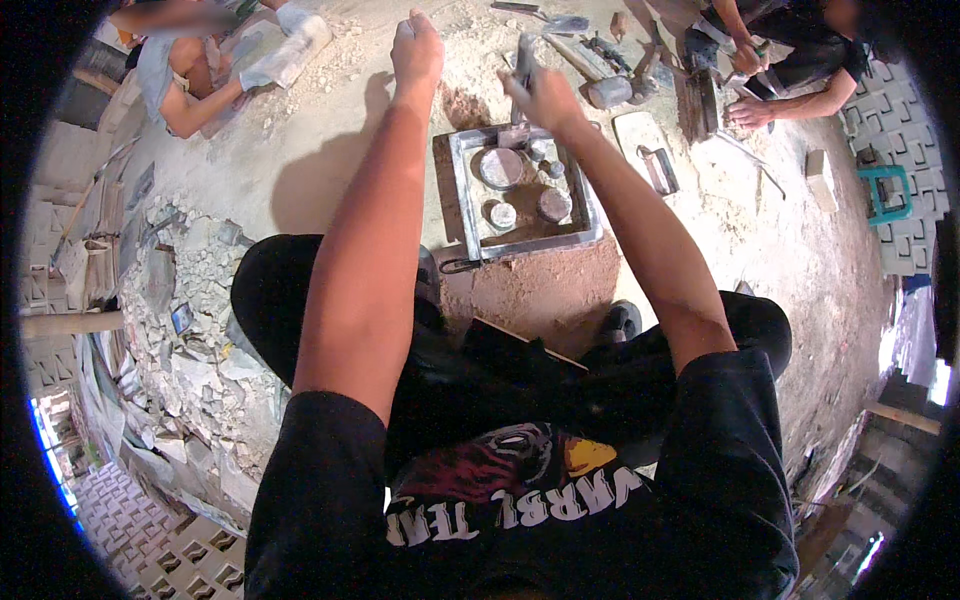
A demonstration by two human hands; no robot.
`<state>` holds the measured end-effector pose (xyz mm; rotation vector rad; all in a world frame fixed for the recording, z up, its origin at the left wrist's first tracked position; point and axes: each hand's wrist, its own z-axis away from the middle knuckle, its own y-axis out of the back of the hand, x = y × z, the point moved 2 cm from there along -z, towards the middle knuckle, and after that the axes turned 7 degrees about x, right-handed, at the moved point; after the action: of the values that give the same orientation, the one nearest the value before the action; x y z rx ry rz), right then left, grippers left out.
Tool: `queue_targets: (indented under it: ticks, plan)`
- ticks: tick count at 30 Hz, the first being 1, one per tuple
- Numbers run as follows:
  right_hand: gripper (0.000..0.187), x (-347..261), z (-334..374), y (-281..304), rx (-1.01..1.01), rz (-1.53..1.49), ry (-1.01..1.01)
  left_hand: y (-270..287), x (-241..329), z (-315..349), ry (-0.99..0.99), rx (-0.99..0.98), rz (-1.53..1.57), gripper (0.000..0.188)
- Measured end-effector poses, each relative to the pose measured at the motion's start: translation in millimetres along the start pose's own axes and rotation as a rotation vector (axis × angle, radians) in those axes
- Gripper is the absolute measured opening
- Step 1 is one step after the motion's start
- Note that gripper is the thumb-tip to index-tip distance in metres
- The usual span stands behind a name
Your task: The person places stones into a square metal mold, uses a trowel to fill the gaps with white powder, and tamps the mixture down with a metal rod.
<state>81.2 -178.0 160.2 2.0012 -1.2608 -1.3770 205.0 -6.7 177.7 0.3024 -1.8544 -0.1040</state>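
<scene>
At frame's (548, 246) far edge, right grip (545, 100) clamped on tool (525, 58); left grip (418, 52) fisted, arm outstretched, contents unclear.

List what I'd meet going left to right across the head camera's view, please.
Broken rubble, left hand, square grey frame, pale flat board, pale block, teal stool.

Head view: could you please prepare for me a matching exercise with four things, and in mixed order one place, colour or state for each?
Column 1
1. left hand
2. right hand
3. square frame
4. stool

Column 2
A. blue-green
B. around several round pieces
C. beyond the frame's far left corner
D. gripping a tool

Pairs: 1-C, 2-D, 3-B, 4-A
</scene>
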Motion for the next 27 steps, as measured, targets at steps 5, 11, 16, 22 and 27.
queue_targets:
  ticks: [5,11,16,22,27]
  plan:
    - [0.043,30,17,9,0.082,-0.229,-0.026,-29,18,34,0.108,-0.048,0.008,0.058]
    - [0.047,49,10,16,0.096,-0.042,-0.001,-42,2,50,0.076,-0.043,-0.005,0.061]
    - [0.031,15,12,50,0.215,-0.079,0.004,-17,13,88,0.138,-0.233,-0.058,0.060]
    - [0.023,54,23,40,0.236,0.001,0.035,-69,-22,128,-0.026,-0.410,-0.197,0.059]
    - [0.025,30,41,43,0.409,-0.124,-0.048,-91,-71,127,0.173,-0.508,-0.017,0.070]
